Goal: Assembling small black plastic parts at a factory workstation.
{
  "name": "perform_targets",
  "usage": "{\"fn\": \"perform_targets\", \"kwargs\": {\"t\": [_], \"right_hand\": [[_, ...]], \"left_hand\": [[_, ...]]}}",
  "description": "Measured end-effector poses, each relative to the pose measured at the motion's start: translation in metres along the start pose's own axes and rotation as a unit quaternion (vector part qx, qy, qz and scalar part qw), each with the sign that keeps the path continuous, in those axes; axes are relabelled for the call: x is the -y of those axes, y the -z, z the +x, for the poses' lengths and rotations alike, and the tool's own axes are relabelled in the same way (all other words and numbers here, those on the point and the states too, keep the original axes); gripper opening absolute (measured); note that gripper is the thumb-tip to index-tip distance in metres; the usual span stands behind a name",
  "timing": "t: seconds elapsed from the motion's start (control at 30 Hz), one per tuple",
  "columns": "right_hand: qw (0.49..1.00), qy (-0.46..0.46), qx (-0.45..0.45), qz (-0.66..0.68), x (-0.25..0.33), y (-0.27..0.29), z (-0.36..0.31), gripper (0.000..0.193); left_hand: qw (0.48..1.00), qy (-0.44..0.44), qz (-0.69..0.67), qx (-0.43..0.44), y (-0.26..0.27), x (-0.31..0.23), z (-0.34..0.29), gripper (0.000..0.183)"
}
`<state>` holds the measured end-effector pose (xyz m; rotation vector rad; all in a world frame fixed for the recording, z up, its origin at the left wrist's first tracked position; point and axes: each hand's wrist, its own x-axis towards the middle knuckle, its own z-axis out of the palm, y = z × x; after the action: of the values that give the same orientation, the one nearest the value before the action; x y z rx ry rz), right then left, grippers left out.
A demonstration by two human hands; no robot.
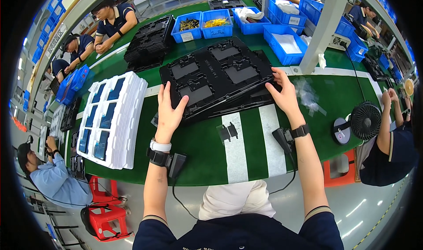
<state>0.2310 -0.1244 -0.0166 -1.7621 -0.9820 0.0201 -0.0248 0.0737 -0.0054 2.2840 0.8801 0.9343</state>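
Note:
My left hand (170, 113) and my right hand (284, 92) grip a black moulded plastic tray (214, 78) by its two sides. The tray is tilted, with its left end nearer me, and shows several pockets with flat grey rectangles in them. Under it another black tray (238, 105) lies at a slightly different angle on the green table. My thumbs rest along the near edge, while the other fingers curl round the ends and are partly hidden. A small thin black part (229, 132) lies on a white strip in front of the trays.
A stack of white trays (138, 104) with dark panels stands at left, black trays (147, 40) behind. Blue bins (217, 29) line the back near a grey post (324, 32). At right are crumpled clear film (309, 96) and a small fan (365, 119). Co-workers sit around.

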Motion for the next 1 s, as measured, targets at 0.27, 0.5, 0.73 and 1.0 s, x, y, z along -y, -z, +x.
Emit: {"fn": "perform_targets", "kwargs": {"t": [0.27, 0.5, 0.73, 1.0], "right_hand": [[1.000, 0.015, -0.016, 0.001, 0.000, -0.001, -0.003, 0.055], [0.986, 0.136, -0.102, 0.000, 0.033, 0.004, 0.000, 0.026], [0.924, 0.367, 0.101, 0.034, 0.110, -0.007, -0.008, 0.017], [0.814, 0.460, 0.326, 0.138, 0.149, -0.035, -0.034, 0.029]], "left_hand": [[0.967, -0.193, 0.163, 0.040, 0.006, -0.075, -0.021, 0.065], [0.912, -0.221, 0.262, 0.223, -0.019, -0.097, -0.031, 0.064], [0.885, -0.186, 0.418, 0.087, -0.062, -0.098, -0.048, 0.058], [0.921, -0.212, 0.322, 0.047, -0.071, -0.100, -0.059, 0.079]]}}
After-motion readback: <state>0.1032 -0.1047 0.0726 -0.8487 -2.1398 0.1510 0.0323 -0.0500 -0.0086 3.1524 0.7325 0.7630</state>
